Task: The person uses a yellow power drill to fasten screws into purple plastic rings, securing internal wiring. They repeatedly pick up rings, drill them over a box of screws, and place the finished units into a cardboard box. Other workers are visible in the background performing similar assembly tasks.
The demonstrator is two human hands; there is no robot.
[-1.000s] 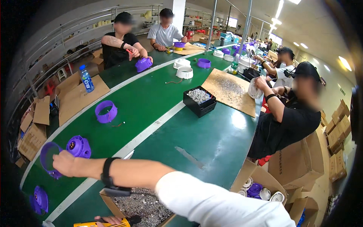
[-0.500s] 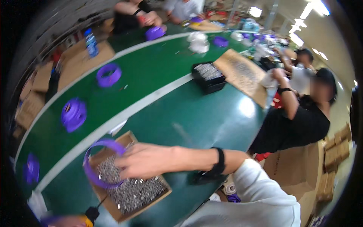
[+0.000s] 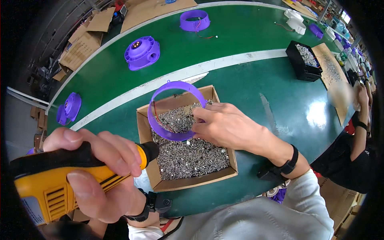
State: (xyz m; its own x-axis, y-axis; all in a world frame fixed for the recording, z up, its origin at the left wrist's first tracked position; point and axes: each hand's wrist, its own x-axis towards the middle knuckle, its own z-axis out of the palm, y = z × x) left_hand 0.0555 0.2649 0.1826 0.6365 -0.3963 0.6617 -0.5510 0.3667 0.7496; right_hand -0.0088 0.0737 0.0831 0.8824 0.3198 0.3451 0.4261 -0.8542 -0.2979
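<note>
Above a cardboard box (image 3: 197,183) full of little metal screws (image 3: 192,160), the right hand (image 3: 228,126) is pinching a big purple hoop (image 3: 170,135) between its thumb and fingers. The hoop is leaning on a slant, and screws are showing through its open middle. A thin wire (image 3: 157,116) is hanging inside the hoop. At the left side of the box, the left hand (image 3: 106,196) is gripping a yellow and black power tool (image 3: 44,178), with its fingers curling around the body. The tool's black nose (image 3: 151,151) is pointing at the box's left edge, but I cannot tell if they are touching. Under the box, a green table (image 3: 256,108) is shining. Behind the box, a round purple part (image 3: 142,54) with a hole is sitting, and a second hoop (image 3: 195,26) is resting farther back. Well to the left of the box, more purple parts (image 3: 73,105) are lying close together. Far to the right of the box, a black bin (image 3: 308,75) is holding more metal bits, and another person's arm (image 3: 362,106) is showing beyond it.
</note>
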